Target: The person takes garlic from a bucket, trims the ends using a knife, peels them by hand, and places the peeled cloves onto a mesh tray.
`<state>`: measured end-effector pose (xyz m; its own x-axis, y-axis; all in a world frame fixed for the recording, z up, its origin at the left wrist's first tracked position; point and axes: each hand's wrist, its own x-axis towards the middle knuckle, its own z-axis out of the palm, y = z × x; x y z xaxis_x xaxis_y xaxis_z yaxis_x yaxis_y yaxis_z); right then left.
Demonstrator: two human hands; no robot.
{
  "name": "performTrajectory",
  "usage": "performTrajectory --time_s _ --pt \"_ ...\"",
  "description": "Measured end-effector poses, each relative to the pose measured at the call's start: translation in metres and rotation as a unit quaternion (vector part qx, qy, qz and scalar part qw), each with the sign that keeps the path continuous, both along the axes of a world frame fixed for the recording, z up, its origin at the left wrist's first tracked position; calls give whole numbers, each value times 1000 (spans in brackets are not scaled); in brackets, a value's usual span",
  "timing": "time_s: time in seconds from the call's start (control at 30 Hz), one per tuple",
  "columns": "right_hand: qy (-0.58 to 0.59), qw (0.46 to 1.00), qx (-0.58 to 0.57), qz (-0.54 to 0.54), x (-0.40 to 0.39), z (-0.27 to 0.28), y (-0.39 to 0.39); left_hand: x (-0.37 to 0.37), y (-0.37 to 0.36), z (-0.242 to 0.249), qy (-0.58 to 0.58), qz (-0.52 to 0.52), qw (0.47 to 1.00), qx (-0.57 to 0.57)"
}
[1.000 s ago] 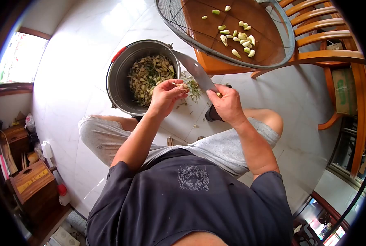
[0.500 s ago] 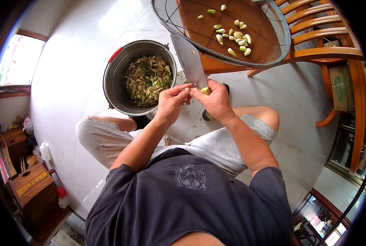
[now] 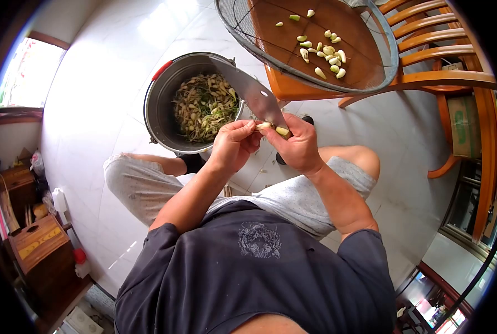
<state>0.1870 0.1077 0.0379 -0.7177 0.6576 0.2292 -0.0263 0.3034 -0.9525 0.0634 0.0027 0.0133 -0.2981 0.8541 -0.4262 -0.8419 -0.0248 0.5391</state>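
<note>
L hand (image 3: 230, 146) & R hand (image 3: 300, 146) were held apart 1 sec ago, now they've been brought tog. near mid-frame, w/ the small pale bulb (image 3: 264, 126) held btwn them. Knife (image 3: 254, 92) has been tipped flatter toward upper left tho, end now seen over the bucket (image 3: 160, 114) rim; half a sec back it was held steeper, more to the right.

Glossy pale floor (image 3: 92, 122), bright window (image 3: 28, 75)

No legible txt — box print (image 3: 461, 126) blurry.
</note>
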Motion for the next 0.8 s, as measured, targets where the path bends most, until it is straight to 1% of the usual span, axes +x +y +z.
performTrajectory --time_s 0.03,0.07,0.13,0.17,0.2,0.23,0.27,0.37,0.4,0.43,0.47,0.5,0.53,0.63,0.67,0.8 --pt "7 1000 3 2 0 2 0 0 -1 -1 1 -2 1000 5" --pt "-1 1000 4 4 1 0 0 0 -1 -1 92 -2 996 -18" --pt "-16 1000 6 9 2 -6 2 2 -3 3 270 -2 961 -64" --pt "-17 1000 9 10 2 -6 3 3 -4 2 399 24 915 -54" --pt "-18 1000 12 12 1 -6 3 4 -4 2 519 50 852 -43" --pt "-19 1000 14 14 1 -5 3 5 -4 2 630 75 773 -31" --pt "-22 1000 2 7 1 -4 3 8 -4 4 685 105 720 -18" --pt "-30 999 -29 -16 0 3 2 11 -11 2 733 83 671 -74" --pt "-33 999 -35 -25 0 7 2 11 -13 -4 675 45 721 -150" --pt "-36 998 -42 -33 0 9 2 9 -13 -8 568 29 811 -136" --pt "-43 998 -42 -33 0 8 3 6 -12 -13 451 13 885 -119" --pt "-50 997 -43 -32 1 7 4 4 -10 -11 324 -4 941 -100" --pt "-58 997 -45 -31 1 4 5 4 -8 -9 276 -10 959 -59" --pt "-92 992 -82 -7 2 -7 6 3 -6 5 142 -48 988 -23" --pt "-94 994 -61 -4 1 -8 6 2 -5 5 117 -52 992 -13" --pt "-104 994 17 4 0 -2 3 -1 -4 -12 65 -47 996 -32"
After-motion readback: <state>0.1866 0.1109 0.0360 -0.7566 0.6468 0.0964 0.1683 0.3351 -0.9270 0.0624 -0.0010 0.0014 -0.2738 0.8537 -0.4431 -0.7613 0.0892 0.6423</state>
